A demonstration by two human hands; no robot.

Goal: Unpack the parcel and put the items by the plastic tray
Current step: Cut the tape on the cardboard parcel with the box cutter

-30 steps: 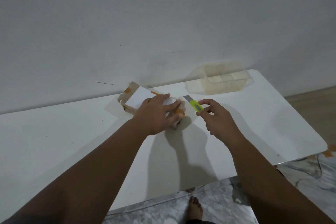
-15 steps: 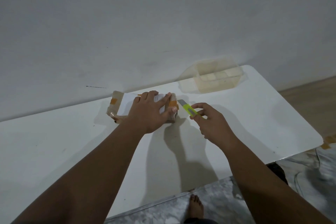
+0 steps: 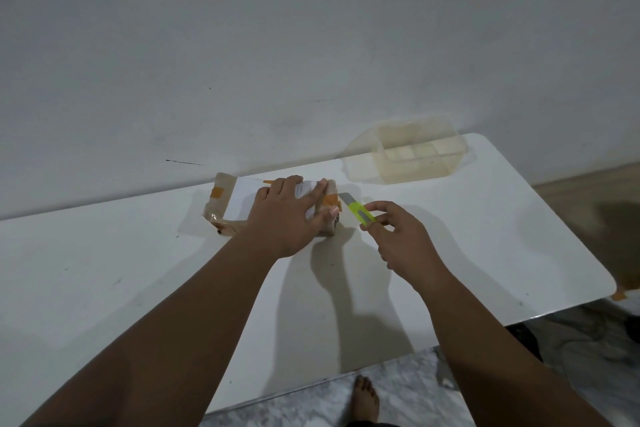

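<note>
A taped brown parcel (image 3: 225,208) with a white label and orange tape strips lies on the white table (image 3: 104,281) near the wall. My left hand (image 3: 287,215) lies flat on its right half, fingers straight, pressing it down. My right hand (image 3: 398,239) pinches a yellow-green utility knife (image 3: 358,211); the bare blade tip sits at the parcel's right end, just by my left fingertips. The clear plastic tray (image 3: 415,163) stands at the table's far right, against the wall.
The wall runs directly behind the table. The table's rounded right edge (image 3: 595,253) drops to a marble floor, where my bare foot (image 3: 363,399) shows below the front edge. A dark shadow lies on the floor at the far right.
The parcel has turned under my left hand to lie more square to the wall. My right hand has brought the knife blade up to the parcel's right end.
</note>
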